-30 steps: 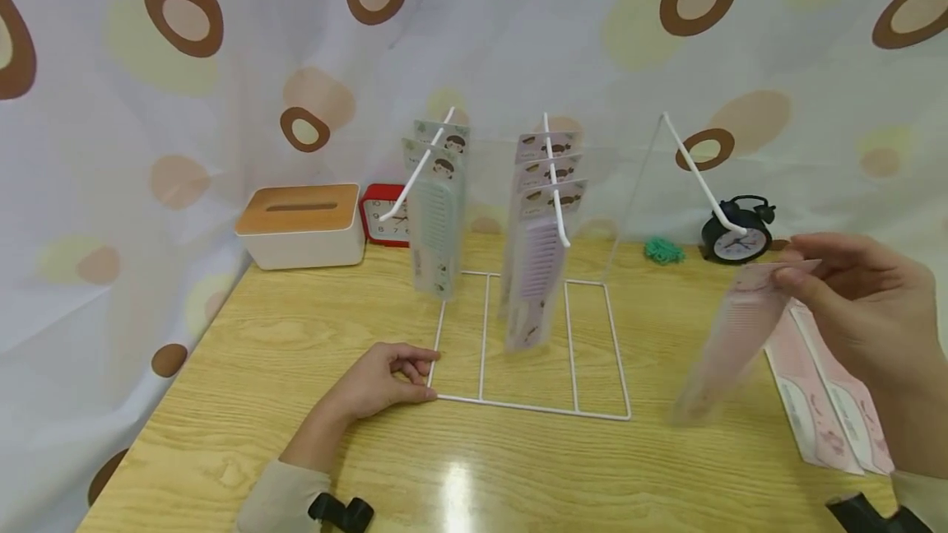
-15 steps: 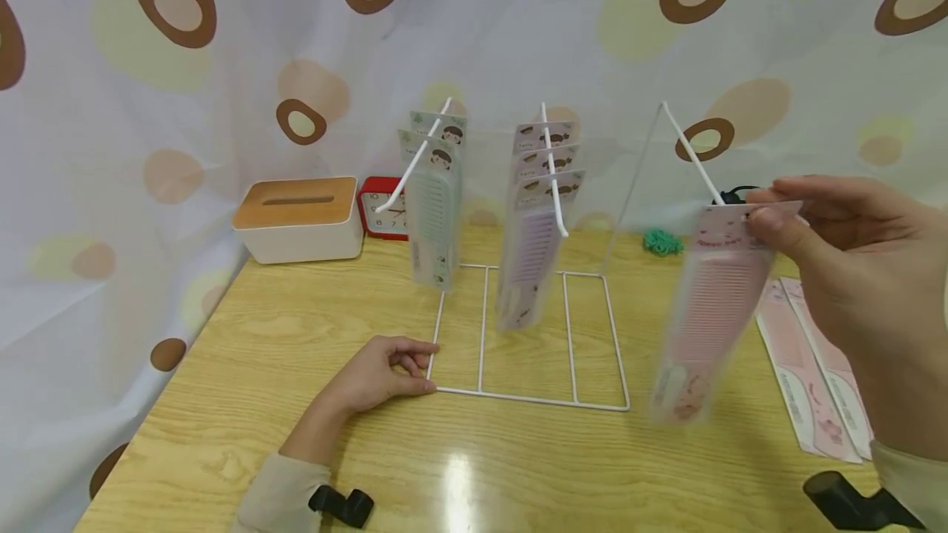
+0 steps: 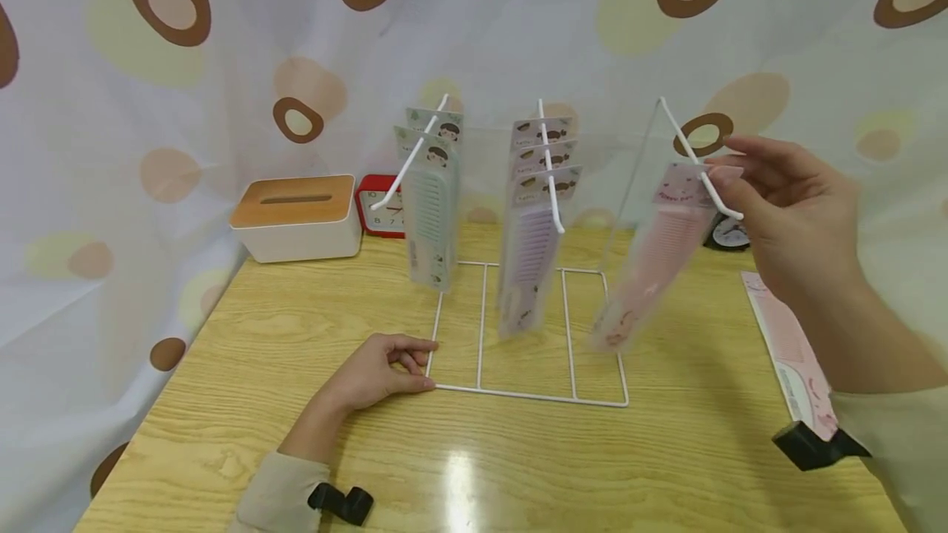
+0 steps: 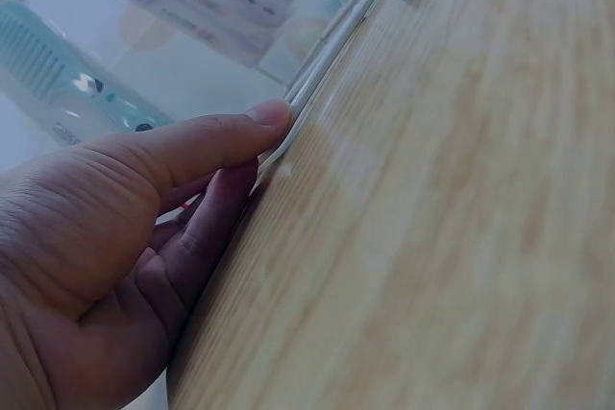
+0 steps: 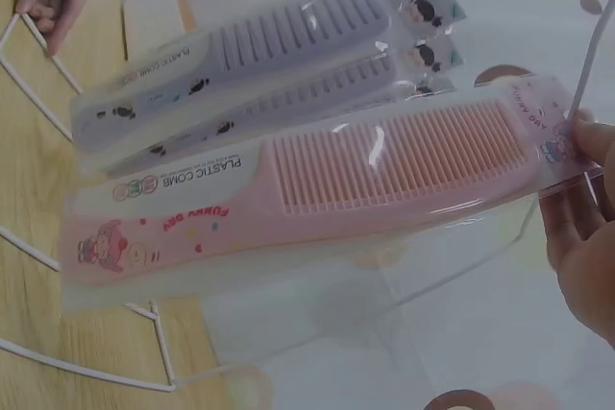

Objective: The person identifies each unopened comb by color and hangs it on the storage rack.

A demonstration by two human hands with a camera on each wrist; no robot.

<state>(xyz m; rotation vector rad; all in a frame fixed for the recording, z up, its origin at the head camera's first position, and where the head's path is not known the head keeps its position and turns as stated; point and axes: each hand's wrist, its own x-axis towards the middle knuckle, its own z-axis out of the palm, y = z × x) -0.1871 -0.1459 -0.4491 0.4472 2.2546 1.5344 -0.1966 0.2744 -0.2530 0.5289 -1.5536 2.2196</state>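
A white wire display rack (image 3: pixel 518 394) stands on the table, packaged combs hanging from two of its hooks. My left hand (image 3: pixel 385 373) grips the front left corner of its base, thumb and fingers at the wire (image 4: pixel 332 45). My right hand (image 3: pixel 796 216) pinches the top card of a pink comb in a clear sleeve (image 3: pixel 659 249). That card is on the right hook (image 3: pixel 685 138), whose tip sticks out in front of it; the sleeve slants down to the left. Green combs (image 3: pixel 429 216) hang on the left hook, purple combs (image 3: pixel 535 245) on the middle one.
Another pink packaged comb (image 3: pixel 788 344) lies on the table at the right, partly behind the right forearm. Along the back are a tissue box (image 3: pixel 304 241), a red clock (image 3: pixel 378 204) and a black alarm clock (image 3: pixel 727 235), partly hidden. A patterned curtain (image 3: pixel 222 105) hangs behind.
My right hand has carried the pink comb left and up from beside the rack, and its card is now on the right hook. The left hand stays at the rack's corner.
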